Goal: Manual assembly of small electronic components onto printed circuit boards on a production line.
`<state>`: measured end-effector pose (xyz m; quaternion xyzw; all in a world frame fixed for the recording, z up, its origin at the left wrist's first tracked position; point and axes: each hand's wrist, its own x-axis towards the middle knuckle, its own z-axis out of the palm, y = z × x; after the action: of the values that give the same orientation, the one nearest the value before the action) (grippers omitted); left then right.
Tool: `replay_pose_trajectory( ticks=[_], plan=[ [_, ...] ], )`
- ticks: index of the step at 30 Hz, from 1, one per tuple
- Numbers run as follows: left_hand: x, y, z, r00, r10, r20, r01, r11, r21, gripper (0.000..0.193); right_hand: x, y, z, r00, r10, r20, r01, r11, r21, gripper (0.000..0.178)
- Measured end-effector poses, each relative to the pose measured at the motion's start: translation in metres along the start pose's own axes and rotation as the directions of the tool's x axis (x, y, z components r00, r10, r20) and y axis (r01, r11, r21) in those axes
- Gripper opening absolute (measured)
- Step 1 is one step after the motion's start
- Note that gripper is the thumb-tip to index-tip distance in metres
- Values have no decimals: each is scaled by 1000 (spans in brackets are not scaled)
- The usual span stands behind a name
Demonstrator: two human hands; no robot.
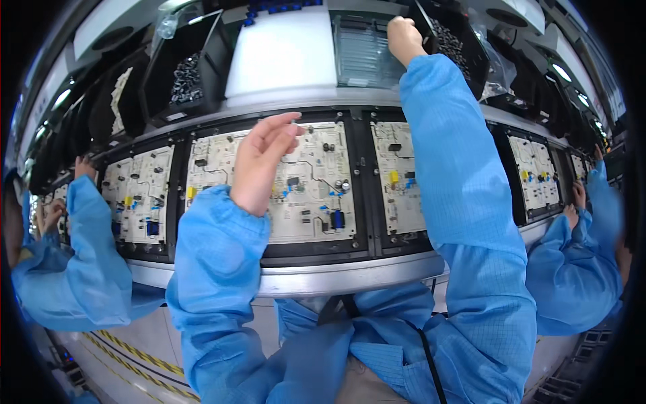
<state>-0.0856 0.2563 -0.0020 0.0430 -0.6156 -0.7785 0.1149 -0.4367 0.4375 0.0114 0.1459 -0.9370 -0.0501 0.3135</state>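
My left hand [262, 158] is over a pale circuit board [309, 219] set in a black frame. Its thumb and fingertips come together in a pinch, and whatever they hold is too small to name. The board carries yellow, blue and black components. My right hand [405, 40] reaches out to the far side, with its fingers curled in. It is above the edge of a stack of clear plastic strips [363, 57], beside a black bin of small dark parts [449, 47]. The curled fingers hide anything between them.
A white panel [282, 57] lies beyond the metal rail, with blue parts [286, 7] at its far edge. Another black bin [187, 77] holds dark parts. More framed boards [138, 192] line both sides. Co-workers in blue sleeves [101, 222] work at left and right.
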Motion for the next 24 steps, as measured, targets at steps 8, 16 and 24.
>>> replay_pose_trajectory(
  ticks=[8, 16, 24],
  plan=[
    [-2, 5, -3, 1000, -6, -6, 6, 1000, 15, 31, 1, 0, -6, 997, -33, 66, 28, 997, 76, 13],
    [-3, 4, -20, 995, 83, -51, -83, 997, 6, 29, -30, 26, -101, 923, -365, -121, 376, 786, 490, 16],
    [0, 6, -19, 997, 55, -57, -57, 998, -27, 32, -161, 133, -137, 887, -405, 223, 123, 671, 731, 16]
  ],
)
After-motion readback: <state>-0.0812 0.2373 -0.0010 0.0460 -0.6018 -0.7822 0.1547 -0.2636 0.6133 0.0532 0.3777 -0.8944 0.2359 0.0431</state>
